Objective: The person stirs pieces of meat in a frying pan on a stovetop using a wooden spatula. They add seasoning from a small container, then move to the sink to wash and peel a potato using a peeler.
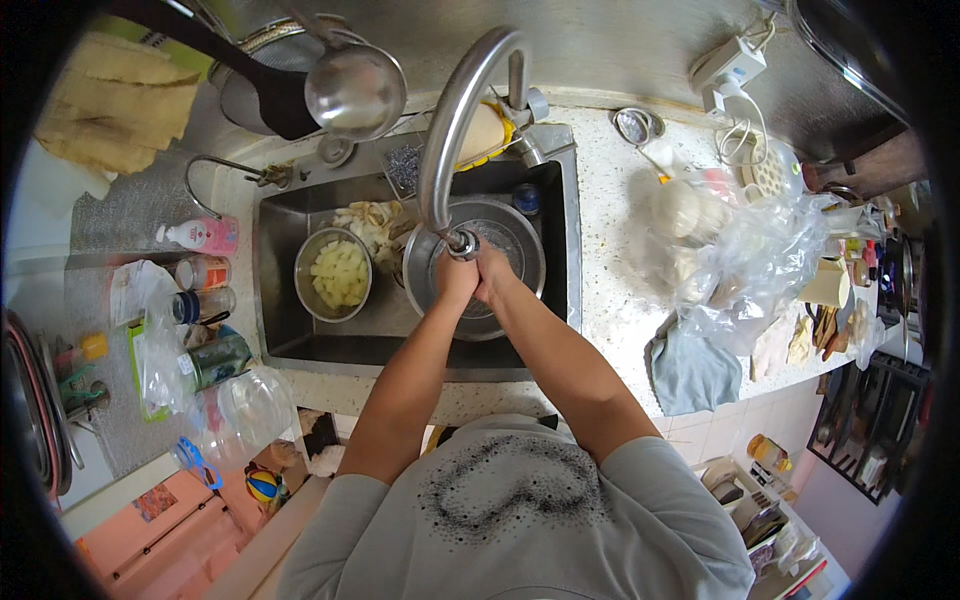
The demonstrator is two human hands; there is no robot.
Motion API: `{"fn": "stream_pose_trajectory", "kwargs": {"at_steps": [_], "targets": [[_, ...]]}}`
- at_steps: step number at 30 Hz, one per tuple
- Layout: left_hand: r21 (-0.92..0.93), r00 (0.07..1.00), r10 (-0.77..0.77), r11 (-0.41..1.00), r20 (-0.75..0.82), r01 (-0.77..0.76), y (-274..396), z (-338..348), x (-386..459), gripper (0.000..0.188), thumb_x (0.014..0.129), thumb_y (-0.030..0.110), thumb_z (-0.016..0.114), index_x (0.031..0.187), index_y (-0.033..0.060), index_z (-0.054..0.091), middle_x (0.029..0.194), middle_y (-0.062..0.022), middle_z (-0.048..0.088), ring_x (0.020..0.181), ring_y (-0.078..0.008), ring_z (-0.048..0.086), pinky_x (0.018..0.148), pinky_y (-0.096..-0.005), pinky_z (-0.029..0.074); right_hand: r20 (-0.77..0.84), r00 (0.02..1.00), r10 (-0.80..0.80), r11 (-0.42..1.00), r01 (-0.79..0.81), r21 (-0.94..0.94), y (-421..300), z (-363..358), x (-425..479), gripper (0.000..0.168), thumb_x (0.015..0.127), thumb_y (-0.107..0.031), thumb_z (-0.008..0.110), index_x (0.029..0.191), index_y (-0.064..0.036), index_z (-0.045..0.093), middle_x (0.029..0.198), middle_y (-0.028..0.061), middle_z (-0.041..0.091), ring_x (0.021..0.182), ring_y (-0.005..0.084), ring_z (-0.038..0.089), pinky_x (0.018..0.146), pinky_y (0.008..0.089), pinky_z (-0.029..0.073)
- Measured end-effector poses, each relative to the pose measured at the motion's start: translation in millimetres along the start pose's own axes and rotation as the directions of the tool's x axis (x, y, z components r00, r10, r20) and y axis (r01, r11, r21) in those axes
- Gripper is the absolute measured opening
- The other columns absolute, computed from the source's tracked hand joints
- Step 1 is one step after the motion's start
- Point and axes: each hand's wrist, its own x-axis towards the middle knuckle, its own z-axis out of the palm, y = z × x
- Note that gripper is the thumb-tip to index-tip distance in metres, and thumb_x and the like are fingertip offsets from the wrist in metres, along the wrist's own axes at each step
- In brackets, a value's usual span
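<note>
Under the spout of a steel gooseneck faucet (442,150), my left hand (456,276) and my right hand (492,270) are pressed together. Their fingers are mostly hidden, so whether they hold anything cannot be seen. Both are above a wide metal basin (532,259) in the sink (292,349); water appears to be in the basin. To its left, a metal bowl (301,300) of pale cut chunks (339,274) stands in the sink. A heap of pale peelings (373,217) lies behind and beside that bowl.
A ladle (356,94) and strainer (247,90) hang at upper left. Pump bottle (202,235), jars (217,360) and a clear plastic jug (251,409) line the left side. Plastic bags (750,262) and a grey-blue cloth (694,367) lie on the right counter.
</note>
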Motion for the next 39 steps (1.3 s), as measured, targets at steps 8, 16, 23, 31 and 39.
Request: {"fn": "stream_pose_trajectory", "kwargs": {"at_steps": [8, 16, 23, 31, 39], "targets": [[0.584, 0.919, 0.248, 0.714, 0.305, -0.386, 38.8, -41.9, -20.7, 0.03, 0.087, 0.03, 0.043, 0.085, 0.0067, 0.063, 0.083, -0.0211, 0.064, 0.081, -0.0417, 0.06, 0.071, -0.0495, 0.046, -0.005, 1.0, 0.03, 0.993, -0.03, 0.117, 0.9, -21.6, 36.3, 0.036, 0.099, -0.031, 0.034, 0.102, -0.001, 0.055, 0.099, 0.0155, 0.062, 0.088, 0.0296, 0.061, 0.08, 0.0455, 0.05], [0.042, 0.968, 0.251, 0.967, 0.001, -0.25, 8.7, -23.7, -27.1, 0.019, 0.083, 0.018, 0.053, 0.079, 0.0034, 0.063, 0.07, -0.0176, 0.063, 0.07, -0.0365, 0.062, 0.061, -0.0452, 0.047, 0.161, 0.982, -0.096, 0.994, 0.086, 0.069, -6.2, -22.9, 21.9, 0.028, 0.097, -0.03, 0.039, 0.097, -0.006, 0.053, 0.091, 0.0094, 0.062, 0.088, 0.023, 0.06, 0.086, 0.0443, 0.047], [0.074, 0.947, 0.254, 0.967, -0.196, -0.244, 10.0, -20.4, -31.2, 0.017, 0.081, 0.017, 0.057, 0.078, 0.0015, 0.062, 0.066, -0.016, 0.061, 0.061, -0.035, 0.058, 0.058, -0.0436, 0.045, -0.05, 0.973, -0.224, 0.974, 0.225, 0.034, 8.0, -0.1, -2.1, 0.016, 0.091, -0.019, 0.049, 0.087, -0.005, 0.054, 0.077, 0.0096, 0.059, 0.064, 0.0191, 0.057, 0.053, 0.0337, 0.047], [-0.336, 0.971, 0.108, 0.925, -0.213, -0.177, -7.9, -4.3, -43.5, 0.027, 0.085, 0.017, 0.059, 0.107, 0.0022, 0.054, 0.098, -0.0107, 0.056, 0.091, -0.0245, 0.054, 0.077, -0.0357, 0.045, -0.014, 0.983, -0.184, 0.983, 0.184, -0.02, 9.2, -30.3, 39.2, 0.044, 0.097, -0.034, 0.034, 0.088, 0.002, 0.057, 0.067, 0.0117, 0.058, 0.054, 0.0245, 0.057, 0.049, 0.0386, 0.046], [-0.848, 0.908, -0.317, 0.364, 0.275, 0.384, -9.7, 22.3, -2.3, 0.016, 0.081, 0.017, 0.061, 0.093, 0.0067, 0.055, 0.079, -0.0039, 0.056, 0.07, -0.0178, 0.056, 0.059, -0.0335, 0.047, 0.141, 0.703, -0.697, 0.388, 0.534, -0.751, 21.1, -37.3, 17.3, 0.03, 0.091, -0.018, 0.049, 0.114, -0.002, 0.061, 0.083, 0.0211, 0.066, 0.076, 0.0209, 0.065, 0.071, 0.0313, 0.048]]}}
